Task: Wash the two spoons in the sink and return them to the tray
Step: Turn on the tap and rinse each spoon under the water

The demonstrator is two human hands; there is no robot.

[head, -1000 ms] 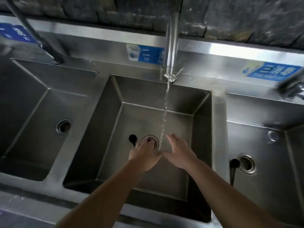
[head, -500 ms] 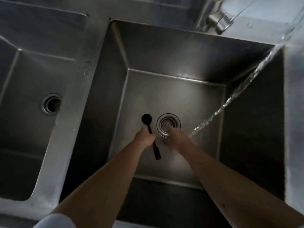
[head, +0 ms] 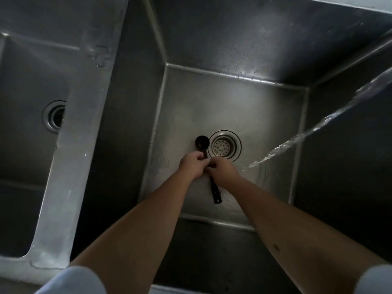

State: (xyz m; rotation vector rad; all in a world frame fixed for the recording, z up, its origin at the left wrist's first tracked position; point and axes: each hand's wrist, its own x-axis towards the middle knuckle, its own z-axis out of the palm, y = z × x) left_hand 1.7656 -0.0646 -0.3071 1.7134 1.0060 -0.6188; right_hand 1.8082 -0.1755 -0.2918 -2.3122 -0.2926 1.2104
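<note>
Both hands, left hand (head: 192, 166) and right hand (head: 222, 170), pinch closed on a black spoon (head: 202, 142) beside the sink (head: 191, 102) drain (head: 224, 145); light, stiff, likely wet-slick, best held mid-handle.

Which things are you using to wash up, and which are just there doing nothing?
In use:
black spoon, held at its handle
left hand
right hand
water stream
middle sink with its drain

Just there:
left sink and its drain
</note>
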